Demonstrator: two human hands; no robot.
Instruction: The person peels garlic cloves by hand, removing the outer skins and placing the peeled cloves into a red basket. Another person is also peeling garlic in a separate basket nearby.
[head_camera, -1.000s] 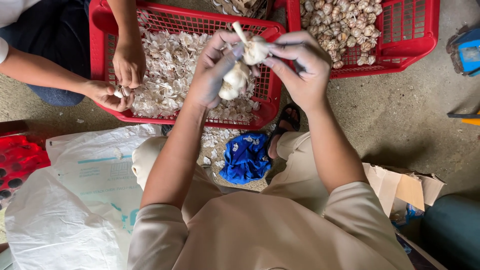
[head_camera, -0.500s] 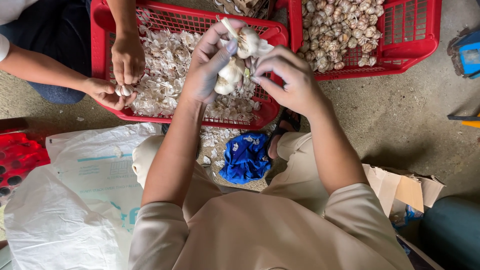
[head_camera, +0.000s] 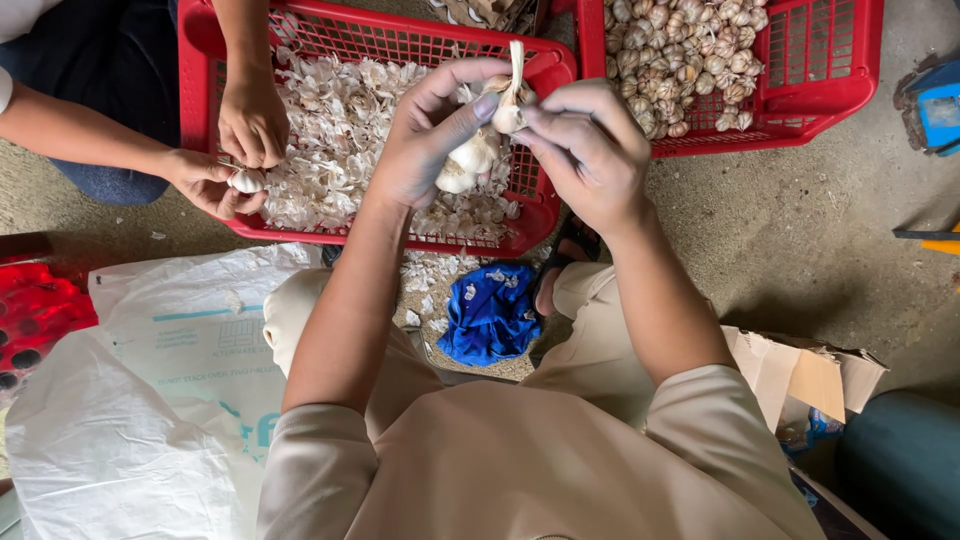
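Note:
My left hand (head_camera: 425, 140) cups a garlic bulb (head_camera: 470, 160) with its stalk pointing up, over the near right corner of a red crate (head_camera: 545, 65) of papery garlic skins. My right hand (head_camera: 590, 150) pinches the top of the same bulb from the right, fingertips against the left thumb. To the left another person's two hands (head_camera: 235, 150) hold a small garlic piece (head_camera: 246, 181) at the crate's left side.
A second red crate (head_camera: 845, 70) of whole garlic bulbs stands at the upper right. A blue cloth (head_camera: 490, 315) lies between my knees, a white sack (head_camera: 130, 400) at left, a torn cardboard box (head_camera: 800, 375) at right, a red object (head_camera: 30, 315) at far left.
Both my hands have stayed at the bulb while the fingers shifted; the right hand closed in over its top. The other person's hands barely moved.

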